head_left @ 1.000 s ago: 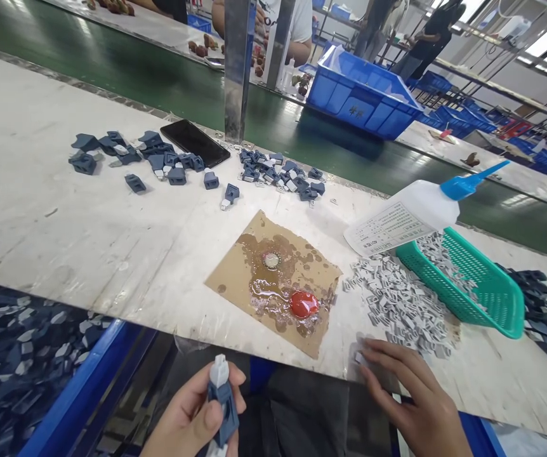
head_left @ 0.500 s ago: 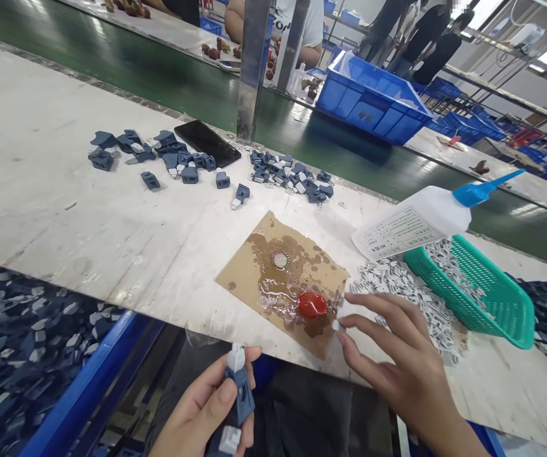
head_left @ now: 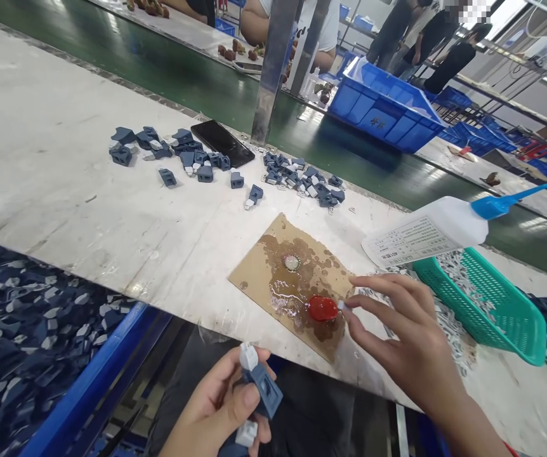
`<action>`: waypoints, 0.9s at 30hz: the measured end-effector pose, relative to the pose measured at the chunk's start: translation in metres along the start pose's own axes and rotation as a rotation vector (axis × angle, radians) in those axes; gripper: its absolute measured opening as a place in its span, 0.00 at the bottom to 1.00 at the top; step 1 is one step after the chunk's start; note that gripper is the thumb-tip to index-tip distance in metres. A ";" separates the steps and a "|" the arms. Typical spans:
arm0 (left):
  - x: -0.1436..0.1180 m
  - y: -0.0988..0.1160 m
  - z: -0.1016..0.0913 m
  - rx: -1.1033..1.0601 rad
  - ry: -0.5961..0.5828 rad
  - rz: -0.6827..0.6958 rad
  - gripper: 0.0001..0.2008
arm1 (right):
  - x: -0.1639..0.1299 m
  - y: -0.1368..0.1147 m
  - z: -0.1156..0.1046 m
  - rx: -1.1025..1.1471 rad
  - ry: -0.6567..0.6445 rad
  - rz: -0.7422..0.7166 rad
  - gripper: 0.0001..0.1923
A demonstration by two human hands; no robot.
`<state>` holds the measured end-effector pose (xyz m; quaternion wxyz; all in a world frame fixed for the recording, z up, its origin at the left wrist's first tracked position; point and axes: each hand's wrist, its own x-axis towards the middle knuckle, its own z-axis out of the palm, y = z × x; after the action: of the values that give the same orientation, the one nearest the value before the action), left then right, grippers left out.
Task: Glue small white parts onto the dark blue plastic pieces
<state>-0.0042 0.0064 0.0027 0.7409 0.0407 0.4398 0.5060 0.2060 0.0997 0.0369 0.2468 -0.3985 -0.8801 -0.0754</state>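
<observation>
My left hand [head_left: 221, 409] grips a dark blue plastic part [head_left: 268, 390] with a light grey tip pointing up. A second blue part with a grey end [head_left: 245, 434] sits lower in the same hand, partly hidden by the fingers. Between thumb and fingertip, my right hand [head_left: 411, 343] pinches a small light grey piece [head_left: 341, 305] at the right edge of a shiny red blob or shallow cap [head_left: 321, 308]; which of these it is I cannot tell. Beneath that lies a piece of cardboard [head_left: 252, 270], stained wet, with a small round pale disc [head_left: 292, 262] on it.
A white bottle with a blue nozzle [head_left: 438, 228] tilts beside a green basket [head_left: 516, 324] of grey pieces. Blue parts [head_left: 202, 158] and a phone [head_left: 223, 143] lie toward the back. A bin of blue parts [head_left: 30, 349] is below left. Other people stand beyond the green belt.
My right hand has brought the small grey piece up and left to the edge of the red thing. The blue part in my left hand has tilted slightly. The whole view has shifted a little.
</observation>
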 end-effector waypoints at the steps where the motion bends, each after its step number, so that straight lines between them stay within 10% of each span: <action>1: 0.000 0.001 0.002 0.009 -0.017 0.017 0.13 | 0.000 0.000 0.000 -0.004 0.026 0.024 0.05; 24: 0.000 -0.007 0.017 0.222 0.022 0.186 0.11 | -0.021 -0.064 0.007 0.423 -0.018 0.025 0.13; 27: 0.000 -0.007 0.015 0.259 0.024 0.265 0.08 | -0.030 -0.066 0.010 0.746 -0.098 0.237 0.12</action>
<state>0.0115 0.0088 0.0085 0.6510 0.1872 0.5010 0.5386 0.1702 0.0391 0.0176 0.3395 -0.3835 -0.8057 0.2977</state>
